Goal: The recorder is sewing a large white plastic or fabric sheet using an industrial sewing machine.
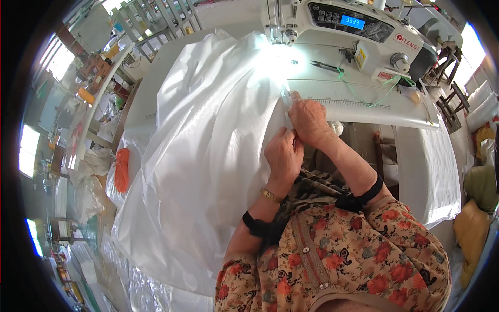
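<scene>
A large sheet of shiny white fabric [202, 135] covers the left part of the sewing table and hangs in folds over its front edge. Its right edge runs up to the needle area of a white sewing machine [384, 44], where a bright lamp glares and hides the detail. My right hand [310, 120] pinches the fabric edge just short of the needle area. Closer to my body, my left hand [283, 157] is closed on the same edge, almost touching the right. The fingertips of both hands are partly hidden.
Dark thread snips [327, 66] and loose green thread [364, 99] lie on the tabletop right of the needle. White material [429, 171] hangs at the table's right end. An orange bundle [122, 170] sits at the left, and grey metal frames [156, 23] stand behind.
</scene>
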The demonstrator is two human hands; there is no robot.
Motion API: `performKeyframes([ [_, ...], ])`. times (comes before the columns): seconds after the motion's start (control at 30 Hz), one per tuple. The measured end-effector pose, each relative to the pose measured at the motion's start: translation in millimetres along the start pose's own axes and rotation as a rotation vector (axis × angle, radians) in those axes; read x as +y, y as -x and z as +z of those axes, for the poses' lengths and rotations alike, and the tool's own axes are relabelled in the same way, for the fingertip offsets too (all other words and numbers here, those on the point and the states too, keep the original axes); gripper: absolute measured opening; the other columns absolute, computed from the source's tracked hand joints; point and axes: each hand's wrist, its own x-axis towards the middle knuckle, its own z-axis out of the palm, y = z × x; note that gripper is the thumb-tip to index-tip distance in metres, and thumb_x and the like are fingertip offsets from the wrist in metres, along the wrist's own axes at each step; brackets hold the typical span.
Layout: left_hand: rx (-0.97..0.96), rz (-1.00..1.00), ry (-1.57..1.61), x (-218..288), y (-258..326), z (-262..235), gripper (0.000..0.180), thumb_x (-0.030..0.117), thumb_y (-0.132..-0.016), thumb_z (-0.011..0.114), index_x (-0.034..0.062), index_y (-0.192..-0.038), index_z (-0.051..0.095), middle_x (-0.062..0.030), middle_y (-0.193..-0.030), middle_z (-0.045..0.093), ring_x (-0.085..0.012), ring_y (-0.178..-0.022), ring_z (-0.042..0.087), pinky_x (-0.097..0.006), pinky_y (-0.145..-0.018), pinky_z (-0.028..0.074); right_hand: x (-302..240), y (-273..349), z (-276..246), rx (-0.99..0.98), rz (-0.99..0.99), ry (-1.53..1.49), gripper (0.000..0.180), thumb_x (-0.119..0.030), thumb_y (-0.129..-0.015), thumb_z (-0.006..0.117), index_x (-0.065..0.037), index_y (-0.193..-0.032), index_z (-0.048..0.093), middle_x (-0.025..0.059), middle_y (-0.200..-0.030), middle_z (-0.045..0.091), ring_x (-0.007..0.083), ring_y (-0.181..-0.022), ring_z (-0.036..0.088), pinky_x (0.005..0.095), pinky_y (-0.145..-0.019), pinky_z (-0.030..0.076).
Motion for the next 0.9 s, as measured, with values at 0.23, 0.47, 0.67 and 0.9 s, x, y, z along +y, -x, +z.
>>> performKeyframes([
  [0.23,-0.091,-0.021,0.103,0,11,-6,0.017,0.009,-0.079,0.065,0.0016,-0.093,0.058,-0.0138,-0.087,0.059,-0.0356,-0.08,0.058,-0.044,-0.068,0.045,10,11,15,0.118,0.048,-0.307,0.038,-0.016,-0.086,0.052,0.001,-0.12,0.052,0.0213,-0.077,0.066,0.0399,-0.079,0.064,0.0477,-0.074,0.05],
  [0.47,0.16,0.134,-0.276,-51,73,-10,0.036,0.011,-0.082,0.065,-0.0007,-0.113,0.051,-0.018,-0.108,0.053,-0.0387,-0.098,0.053,-0.043,-0.083,0.044,5,27,17,0.229,0.08,-0.513,0.04,-0.01,-0.082,0.054,0.004,-0.119,0.056,0.0171,-0.069,0.064,0.0343,-0.071,0.063,0.0425,-0.071,0.048],
  [0.67,-0.063,0.022,-0.195,-74,101,-41,0.03,0.002,-0.077,0.061,-0.0007,-0.107,0.056,-0.0192,-0.096,0.056,-0.038,-0.092,0.055,-0.043,-0.077,0.045,5,28,14,0.133,0.148,-0.533,0.041,-0.012,-0.082,0.054,0.003,-0.12,0.056,0.0191,-0.079,0.067,0.0367,-0.082,0.064,0.0451,-0.077,0.05],
  [0.9,-0.534,0.018,-0.069,27,77,-108,0.011,0.008,-0.079,0.058,0.004,-0.088,0.052,-0.0145,-0.069,0.059,-0.0391,-0.063,0.058,-0.047,-0.057,0.045,9,23,8,0.139,0.008,-0.407,0.042,-0.011,-0.082,0.052,0.007,-0.119,0.055,0.0196,-0.069,0.062,0.0369,-0.071,0.063,0.042,-0.07,0.049],
])
